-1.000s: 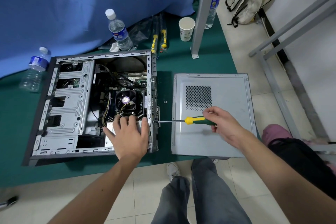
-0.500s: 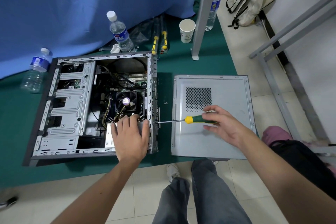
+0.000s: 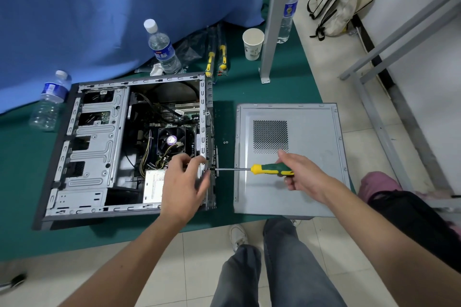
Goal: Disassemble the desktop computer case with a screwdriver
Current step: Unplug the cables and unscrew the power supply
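We are backing out a screw on the rear edge of the open steel computer case (image 3: pixel 99 147), which lies under our left hand (image 3: pixel 183 185); its fingers pinch at the rim beside the tip. Our right hand (image 3: pixel 303 177) grips the screwdriver (image 3: pixel 270 169), rubbery green-and-yellow handle, thin shaft level. Next, we judge, steady turns while catching the screw.

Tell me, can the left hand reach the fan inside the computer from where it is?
Probably yes. The left hand is at the open case, right beside the fan, and the side panel is already off. Only some loose wires lie between them.
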{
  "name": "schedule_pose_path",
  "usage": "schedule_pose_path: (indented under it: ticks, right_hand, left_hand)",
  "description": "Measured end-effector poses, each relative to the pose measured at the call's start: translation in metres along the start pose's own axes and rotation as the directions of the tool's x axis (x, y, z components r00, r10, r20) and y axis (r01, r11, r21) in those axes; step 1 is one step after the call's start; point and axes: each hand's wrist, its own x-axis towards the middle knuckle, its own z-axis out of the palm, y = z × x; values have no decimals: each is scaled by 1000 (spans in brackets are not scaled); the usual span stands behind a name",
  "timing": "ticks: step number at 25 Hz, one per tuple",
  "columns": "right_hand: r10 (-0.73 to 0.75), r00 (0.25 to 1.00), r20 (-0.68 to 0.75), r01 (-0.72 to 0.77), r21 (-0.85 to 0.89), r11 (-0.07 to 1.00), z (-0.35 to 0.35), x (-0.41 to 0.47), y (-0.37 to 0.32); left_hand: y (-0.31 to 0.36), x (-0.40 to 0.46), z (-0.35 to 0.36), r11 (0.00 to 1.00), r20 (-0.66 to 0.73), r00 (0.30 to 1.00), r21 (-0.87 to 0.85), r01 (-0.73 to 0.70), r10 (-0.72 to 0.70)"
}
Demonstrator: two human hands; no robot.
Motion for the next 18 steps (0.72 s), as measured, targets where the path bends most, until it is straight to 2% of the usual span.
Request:
schedule_pose_path:
  ticks: [2, 4, 6, 7, 10, 11, 18]
  right_hand:
    - [-57, 998, -24, 58, 28, 998, 1, 1, 2]
    - [-106, 994, -20, 108, 197, 975, -1, 2, 2]
    - [-124, 992, 13, 113, 318, 941, -3, 3, 2]
    - [-114, 993, 27, 101, 296, 950, -3, 3, 2]
    - [-19, 1000, 19, 18, 44, 999, -1, 0, 1]
    - [-29, 1000, -3, 29, 5, 1000, 0, 1, 1]
    - [-180, 982, -66, 185, 85, 979, -7, 4, 1]
  left_hand:
    - [2, 9, -6, 999, 101, 994, 27, -43, 40]
    - [5, 18, -11, 985, 189, 978, 125, -117, 92]
    - [10, 25, -14, 975, 265, 963, 194, -111, 57]
    - [13, 29, -14, 973, 297, 955, 216, -76, 9]
    - [24, 37, -14, 970, 340, 933, 239, 31, -114]
    - [27, 38, -14, 970, 341, 930, 236, 55, -136]
    - [43, 43, -11, 962, 334, 905, 160, 220, -263]
